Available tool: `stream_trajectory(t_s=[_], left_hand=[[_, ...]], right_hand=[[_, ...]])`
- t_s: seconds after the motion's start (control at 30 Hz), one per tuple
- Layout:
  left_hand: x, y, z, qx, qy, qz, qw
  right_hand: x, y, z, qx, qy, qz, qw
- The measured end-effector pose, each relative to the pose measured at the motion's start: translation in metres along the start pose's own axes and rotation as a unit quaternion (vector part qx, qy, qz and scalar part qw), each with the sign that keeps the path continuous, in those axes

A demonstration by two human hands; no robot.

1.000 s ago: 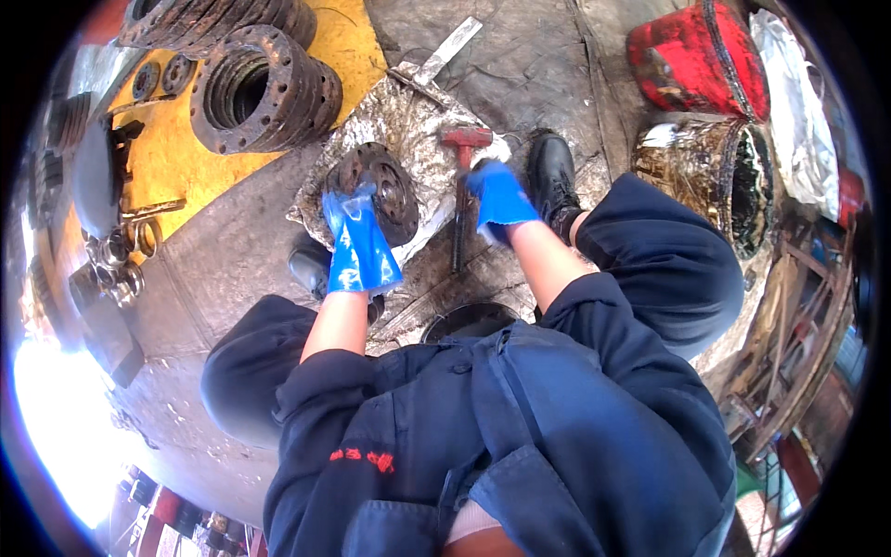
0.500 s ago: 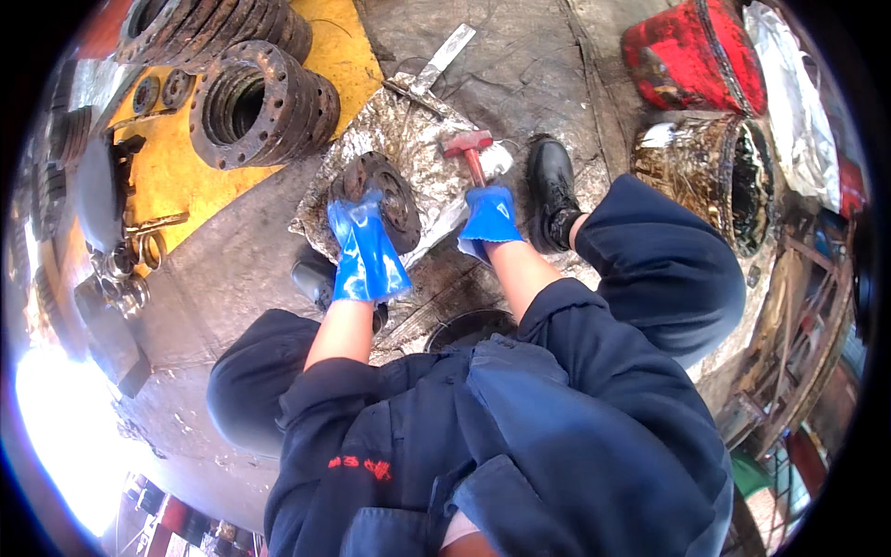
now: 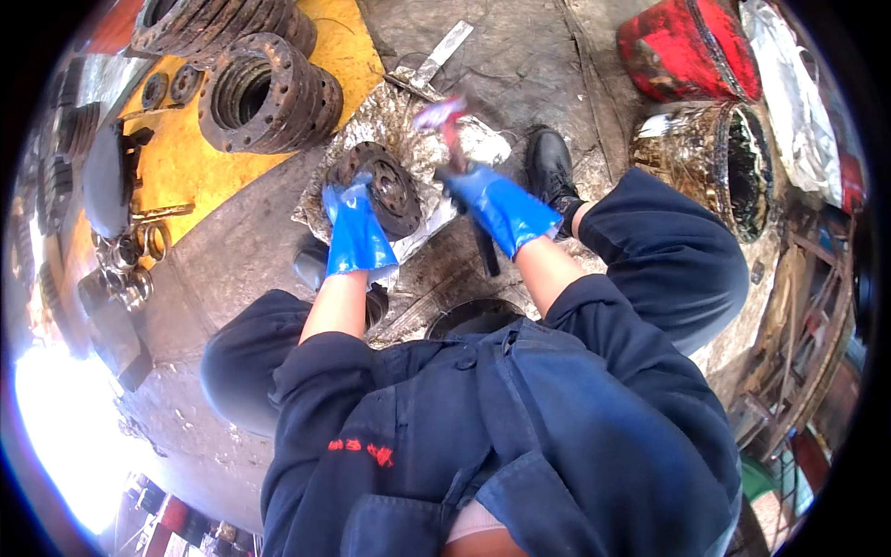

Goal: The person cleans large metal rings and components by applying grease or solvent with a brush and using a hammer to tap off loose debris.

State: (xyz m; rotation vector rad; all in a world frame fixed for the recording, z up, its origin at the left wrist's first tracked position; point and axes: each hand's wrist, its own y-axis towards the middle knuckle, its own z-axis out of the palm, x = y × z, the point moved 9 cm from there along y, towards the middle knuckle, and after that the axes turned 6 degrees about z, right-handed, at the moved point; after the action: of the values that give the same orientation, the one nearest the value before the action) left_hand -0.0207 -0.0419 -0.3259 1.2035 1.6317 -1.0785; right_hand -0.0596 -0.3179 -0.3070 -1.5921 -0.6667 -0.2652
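In a blue glove, my left hand (image 3: 355, 221) grips the left edge of a round, dark, rusty metal flange (image 3: 397, 193), which has holes in its face and looks tilted. My right hand (image 3: 494, 202), gloved alike, is closed round the handle of a hammer (image 3: 487, 249). The hammer's red head, smeared by motion, is above the glove and apart from the flange, up and to its right. Below the glove the dark end of the handle sticks out. Beneath the flange lies a crumpled, grease-stained sheet (image 3: 320, 190). My left fingertips are partly hidden against the metal.
Rusty flanges (image 3: 269, 93) stand in rows on a yellow board (image 3: 200, 176) at far left. A flat metal bar (image 3: 444, 54) lies beyond the sheet. At right are a red bucket (image 3: 682, 51) and a grimy drum (image 3: 687, 153). A dark round container (image 3: 473, 316) sits close before me.
The hammer head has moved farther away and left, and the handle's lower end now shows. My right hand has turned and shifted slightly left. My left hand still grips the flange.
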Motion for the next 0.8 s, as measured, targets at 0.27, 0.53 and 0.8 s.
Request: stream_trajectory(t_s=[0.27, 0.53, 0.8], left_hand=[[-0.010, 0.001, -0.002, 0.020, 0.000, -0.003, 1.000], [-0.006, 0.012, -0.003, 0.023, 0.004, -0.003, 1.000], [-0.001, -0.005, -0.018, 0.023, 0.000, -0.015, 1.000]], right_hand=[[-0.052, 0.017, 0.026, 0.034, -0.030, 0.053, 0.998], [0.024, -0.025, 0.013, 0.051, -0.010, -0.012, 0.999], [-0.015, 0.011, 0.047, 0.070, -0.159, 0.039, 0.984]])
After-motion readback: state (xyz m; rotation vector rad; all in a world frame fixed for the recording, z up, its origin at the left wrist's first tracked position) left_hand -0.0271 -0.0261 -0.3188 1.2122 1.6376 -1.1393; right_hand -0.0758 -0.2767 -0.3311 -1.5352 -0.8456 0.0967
